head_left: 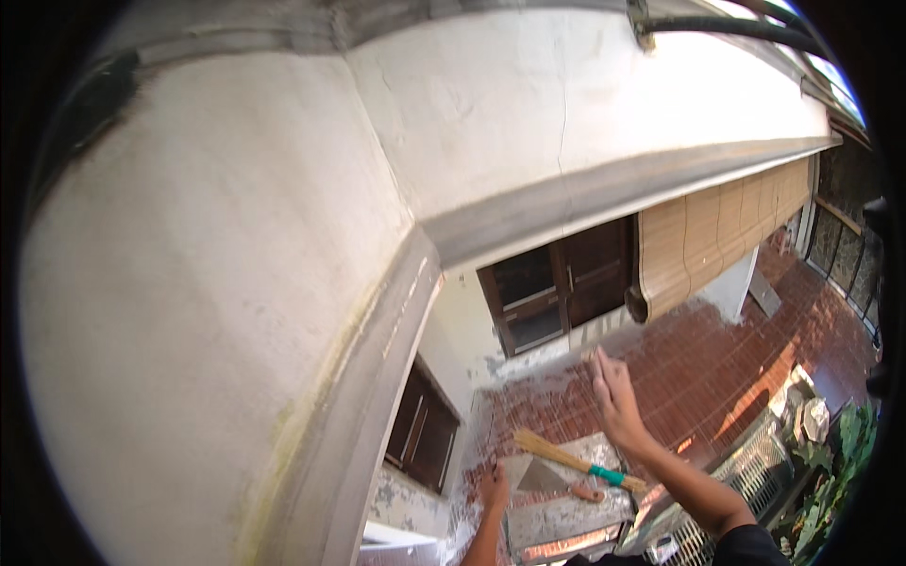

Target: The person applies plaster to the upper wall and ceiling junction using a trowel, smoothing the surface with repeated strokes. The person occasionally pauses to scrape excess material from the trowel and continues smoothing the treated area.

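Observation:
Low in the view, my left hand [493, 485] has curled fingers beside a broom and a trowel; whatever is in it is too small to make out. My right hand [615, 391] is raised above and right of them, fingers pressed together and partly bent; I cannot make out what, if anything, it holds. The straw broom [557, 451] with a green-wrapped grip lies across a worn, pale platform [557, 517]. A triangular trowel [540, 476] with a wooden handle lies beside the broom on that platform.
A cracked white plaster wall [189, 283] with a grey ledge [528, 222] fills the upper and left view. Below are wooden windows [524, 311], a rolled bamboo blind [717, 236] and red floor tiles [708, 368]. A metal grate [760, 472] and leafy plants [835, 481] sit at lower right.

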Action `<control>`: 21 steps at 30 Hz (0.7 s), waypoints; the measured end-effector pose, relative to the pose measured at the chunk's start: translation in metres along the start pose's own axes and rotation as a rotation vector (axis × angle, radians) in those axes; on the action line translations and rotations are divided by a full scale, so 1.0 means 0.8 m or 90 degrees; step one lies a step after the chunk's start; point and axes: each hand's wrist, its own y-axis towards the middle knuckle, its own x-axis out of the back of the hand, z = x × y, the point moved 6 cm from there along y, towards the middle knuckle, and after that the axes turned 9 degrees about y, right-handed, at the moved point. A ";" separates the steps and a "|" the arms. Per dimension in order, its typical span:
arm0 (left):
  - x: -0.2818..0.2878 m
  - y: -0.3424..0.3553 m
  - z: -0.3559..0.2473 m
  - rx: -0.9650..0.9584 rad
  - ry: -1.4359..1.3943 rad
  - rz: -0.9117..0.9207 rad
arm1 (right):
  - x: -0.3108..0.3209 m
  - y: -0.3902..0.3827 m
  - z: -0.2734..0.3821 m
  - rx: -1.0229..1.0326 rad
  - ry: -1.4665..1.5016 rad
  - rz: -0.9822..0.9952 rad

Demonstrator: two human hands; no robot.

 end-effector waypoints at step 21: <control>-0.056 0.005 0.058 -0.111 0.176 -0.140 | 0.107 0.562 0.361 0.529 -0.059 -0.674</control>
